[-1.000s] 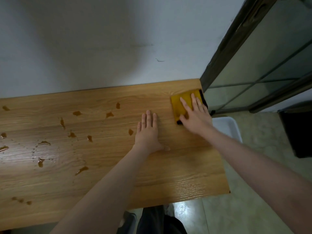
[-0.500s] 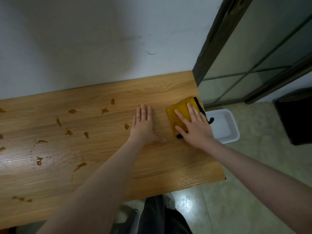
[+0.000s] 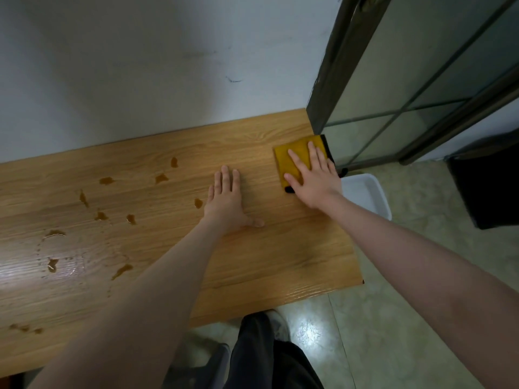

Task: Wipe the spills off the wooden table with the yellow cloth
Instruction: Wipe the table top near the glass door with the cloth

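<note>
Head view: right hand (image 3: 316, 178) presses flat, fingers straight and spread, on yellow cloth (image 3: 295, 158) at the wooden table (image 3: 280, 248) far-right corner. Left hand (image 3: 226, 197) lies flat, fingers together, beside brown spills (image 3: 161, 178).

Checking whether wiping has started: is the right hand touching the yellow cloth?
Touching. The head view shows the right hand lying flat on the yellow cloth, fingers straight across it, pressing it onto the wooden table.
</note>
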